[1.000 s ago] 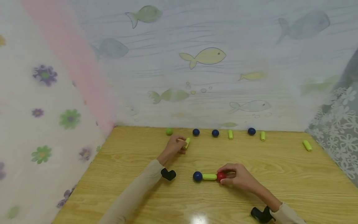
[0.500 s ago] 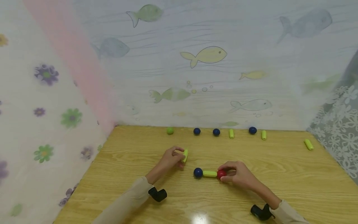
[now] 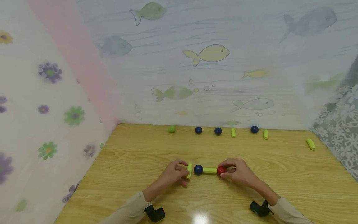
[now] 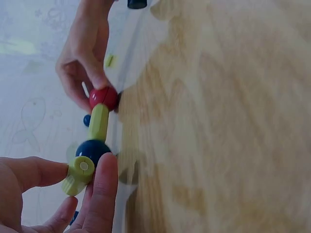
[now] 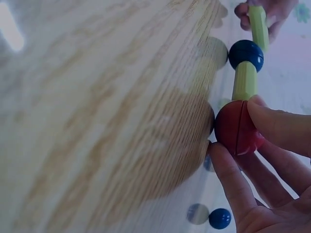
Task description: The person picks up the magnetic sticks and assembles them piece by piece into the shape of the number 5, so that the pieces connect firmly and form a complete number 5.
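Note:
A red ball [image 3: 221,171] is pinched between the thumb and fingers of my right hand [image 3: 240,173]. From it a yellow-green rod [image 3: 209,170] runs left to a dark blue ball [image 3: 198,169], all three joined in a line on the table. Just left of that blue ball, my left hand [image 3: 174,174] grips a second yellow-green rod [image 3: 189,171], turned crosswise to the line. A pale round spot shows in the end of this held rod [image 4: 77,175] in the left wrist view. In the head view a narrow gap parts it from the blue ball.
Along the table's back edge lie a green ball [image 3: 172,129], several dark blue balls [image 3: 218,131] and yellow-green rods [image 3: 233,133]. One more rod [image 3: 311,144] lies at the far right. Fish-patterned fabric [image 3: 212,77] rises behind the wooden table [image 3: 134,146].
My left hand has brought its rod from near the back edge toward me, beside the blue ball. The right hand stays on the red ball.

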Demonstrator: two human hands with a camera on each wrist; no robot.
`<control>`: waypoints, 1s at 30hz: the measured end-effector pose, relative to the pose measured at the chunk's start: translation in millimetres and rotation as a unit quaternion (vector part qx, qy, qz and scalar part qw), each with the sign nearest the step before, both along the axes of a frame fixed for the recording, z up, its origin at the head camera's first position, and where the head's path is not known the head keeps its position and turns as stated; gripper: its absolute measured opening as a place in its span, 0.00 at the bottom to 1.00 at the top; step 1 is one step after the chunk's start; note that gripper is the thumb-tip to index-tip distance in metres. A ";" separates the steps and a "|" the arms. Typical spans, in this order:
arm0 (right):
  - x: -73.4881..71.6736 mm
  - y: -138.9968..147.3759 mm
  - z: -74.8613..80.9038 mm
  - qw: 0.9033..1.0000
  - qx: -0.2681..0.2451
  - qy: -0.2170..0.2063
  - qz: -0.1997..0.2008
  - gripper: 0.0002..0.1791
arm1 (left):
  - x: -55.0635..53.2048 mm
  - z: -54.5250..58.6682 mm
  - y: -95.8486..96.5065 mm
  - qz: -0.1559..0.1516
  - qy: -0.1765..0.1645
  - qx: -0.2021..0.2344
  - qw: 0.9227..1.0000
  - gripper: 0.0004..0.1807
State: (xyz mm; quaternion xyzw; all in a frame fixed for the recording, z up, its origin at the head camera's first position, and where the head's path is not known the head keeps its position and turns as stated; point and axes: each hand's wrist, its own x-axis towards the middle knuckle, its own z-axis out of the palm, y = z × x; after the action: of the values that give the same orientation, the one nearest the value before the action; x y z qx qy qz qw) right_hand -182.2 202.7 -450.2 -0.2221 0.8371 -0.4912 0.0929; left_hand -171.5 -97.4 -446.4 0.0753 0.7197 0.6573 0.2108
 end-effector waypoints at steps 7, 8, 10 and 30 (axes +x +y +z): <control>-3.5 -3.5 -0.8 0.999 0.022 0.029 -0.005 0.16 | 11.2 0.0 5.3 0.009 -0.031 0.000 0.999 0.19; -3.6 -3.8 -0.8 0.999 0.023 0.030 -0.005 0.16 | 12.7 0.2 6.3 0.010 -0.032 0.001 0.999 0.18; -3.9 -4.1 -1.1 0.999 0.025 0.031 -0.005 0.16 | 15.6 0.5 8.8 0.011 -0.043 0.008 0.999 0.18; -4.3 -7.2 -0.6 1.000 0.020 0.018 -0.002 0.17 | 18.2 -1.5 24.0 0.021 -0.076 0.004 0.997 0.19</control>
State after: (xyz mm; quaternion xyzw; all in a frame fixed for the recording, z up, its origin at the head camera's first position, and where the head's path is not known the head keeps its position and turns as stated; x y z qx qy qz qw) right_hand -186.6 195.5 -450.7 -0.2269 0.8487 -0.4707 0.0813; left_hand -153.3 -73.4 -447.9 0.0110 0.7005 0.6680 0.2509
